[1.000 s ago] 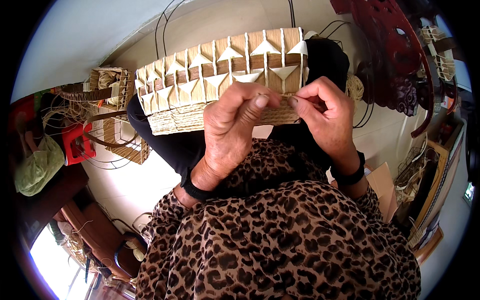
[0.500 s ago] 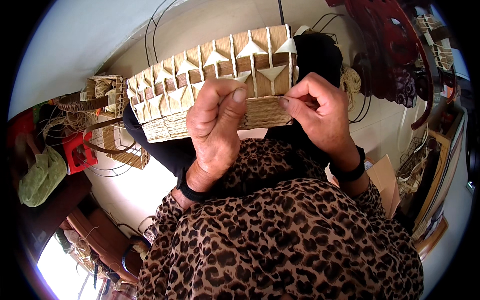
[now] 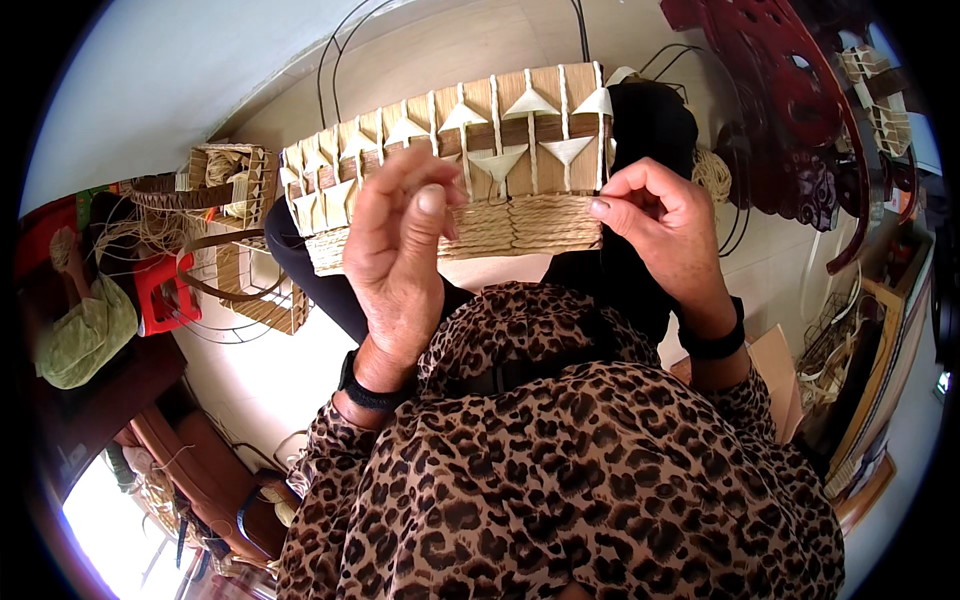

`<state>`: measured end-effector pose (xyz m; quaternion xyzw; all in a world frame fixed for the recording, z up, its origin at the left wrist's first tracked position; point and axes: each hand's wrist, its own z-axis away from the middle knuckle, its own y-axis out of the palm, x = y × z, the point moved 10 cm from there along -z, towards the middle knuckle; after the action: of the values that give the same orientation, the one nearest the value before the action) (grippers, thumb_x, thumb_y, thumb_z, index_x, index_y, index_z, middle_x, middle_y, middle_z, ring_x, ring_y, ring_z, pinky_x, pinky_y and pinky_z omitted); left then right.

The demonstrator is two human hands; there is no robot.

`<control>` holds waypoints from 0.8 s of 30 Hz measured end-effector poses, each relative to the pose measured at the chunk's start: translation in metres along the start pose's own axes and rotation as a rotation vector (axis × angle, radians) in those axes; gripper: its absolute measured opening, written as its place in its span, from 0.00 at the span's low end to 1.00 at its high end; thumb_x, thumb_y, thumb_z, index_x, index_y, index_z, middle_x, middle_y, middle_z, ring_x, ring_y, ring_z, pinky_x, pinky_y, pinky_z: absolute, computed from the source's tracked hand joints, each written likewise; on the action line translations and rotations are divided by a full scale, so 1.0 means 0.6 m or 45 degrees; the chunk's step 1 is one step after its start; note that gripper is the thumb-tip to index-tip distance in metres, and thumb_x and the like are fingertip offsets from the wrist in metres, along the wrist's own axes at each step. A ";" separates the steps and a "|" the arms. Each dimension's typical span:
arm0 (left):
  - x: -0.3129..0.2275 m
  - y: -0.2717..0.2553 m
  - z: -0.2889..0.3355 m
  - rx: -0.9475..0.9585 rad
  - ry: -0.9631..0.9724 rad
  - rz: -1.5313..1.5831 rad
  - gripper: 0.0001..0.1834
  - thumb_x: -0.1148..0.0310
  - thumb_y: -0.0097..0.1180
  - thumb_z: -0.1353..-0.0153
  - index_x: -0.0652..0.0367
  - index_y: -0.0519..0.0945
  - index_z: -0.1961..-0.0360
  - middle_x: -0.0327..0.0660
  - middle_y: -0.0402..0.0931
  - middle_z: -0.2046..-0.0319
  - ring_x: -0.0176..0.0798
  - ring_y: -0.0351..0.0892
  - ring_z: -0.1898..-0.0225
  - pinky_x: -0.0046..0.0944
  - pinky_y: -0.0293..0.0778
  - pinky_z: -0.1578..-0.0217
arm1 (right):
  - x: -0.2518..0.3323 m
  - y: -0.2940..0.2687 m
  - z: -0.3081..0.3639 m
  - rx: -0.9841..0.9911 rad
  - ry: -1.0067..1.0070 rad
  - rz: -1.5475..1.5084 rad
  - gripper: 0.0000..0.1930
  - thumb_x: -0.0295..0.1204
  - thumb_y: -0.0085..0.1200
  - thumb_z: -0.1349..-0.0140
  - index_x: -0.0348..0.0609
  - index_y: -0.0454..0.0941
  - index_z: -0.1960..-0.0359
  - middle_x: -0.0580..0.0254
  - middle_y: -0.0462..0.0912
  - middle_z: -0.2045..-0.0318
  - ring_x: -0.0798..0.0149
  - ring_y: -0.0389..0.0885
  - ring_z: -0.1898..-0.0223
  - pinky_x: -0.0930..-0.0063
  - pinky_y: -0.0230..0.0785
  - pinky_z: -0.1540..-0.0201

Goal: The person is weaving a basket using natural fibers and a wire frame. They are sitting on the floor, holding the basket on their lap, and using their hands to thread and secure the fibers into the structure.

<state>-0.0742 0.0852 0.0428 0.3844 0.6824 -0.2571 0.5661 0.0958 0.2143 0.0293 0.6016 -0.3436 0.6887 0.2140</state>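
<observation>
Basket (image 3: 555, 222) lies across our knees (image 3: 655, 130), seemingly for support; our right hand (image 3: 668, 228) pinches its right edge; whether our blurred left hand (image 3: 396, 245) grips anything, we cannot tell.

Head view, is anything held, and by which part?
The right hand seemingly pinches the right edge of the woven basket; whether the left hand holds anything cannot be told.

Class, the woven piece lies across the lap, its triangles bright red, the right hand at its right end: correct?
Not red: the head view shows pale cream triangles. The woven piece does lie across the lap, right hand at its right end.
</observation>
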 end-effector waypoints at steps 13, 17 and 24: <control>0.022 0.053 0.010 0.154 -0.285 -0.092 0.08 0.74 0.49 0.32 0.66 0.77 0.56 0.40 0.79 0.69 0.26 0.76 0.72 0.24 0.68 0.75 | 0.009 -0.011 0.002 -0.002 0.030 0.140 0.06 0.21 0.62 0.45 0.35 0.76 0.73 0.68 0.79 0.77 0.80 0.74 0.75 0.84 0.68 0.72; 0.031 0.049 0.011 0.061 -0.396 0.186 0.08 0.73 0.47 0.31 0.65 0.77 0.59 0.40 0.79 0.69 0.26 0.73 0.76 0.24 0.67 0.74 | 0.029 -0.016 0.003 -0.021 -0.053 0.257 0.06 0.20 0.62 0.46 0.34 0.76 0.73 0.65 0.79 0.76 0.78 0.74 0.76 0.82 0.69 0.72; 0.029 0.042 0.016 0.019 -0.361 0.211 0.07 0.74 0.47 0.32 0.66 0.77 0.63 0.33 0.70 0.77 0.25 0.60 0.78 0.26 0.57 0.75 | 0.012 -0.020 -0.002 0.050 -0.008 0.268 0.05 0.22 0.62 0.45 0.35 0.76 0.73 0.66 0.79 0.76 0.79 0.74 0.75 0.82 0.67 0.72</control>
<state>-0.0494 0.0960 0.0257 0.4033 0.5596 -0.2662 0.6733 0.1019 0.2224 0.0388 0.5683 -0.3920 0.7120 0.1278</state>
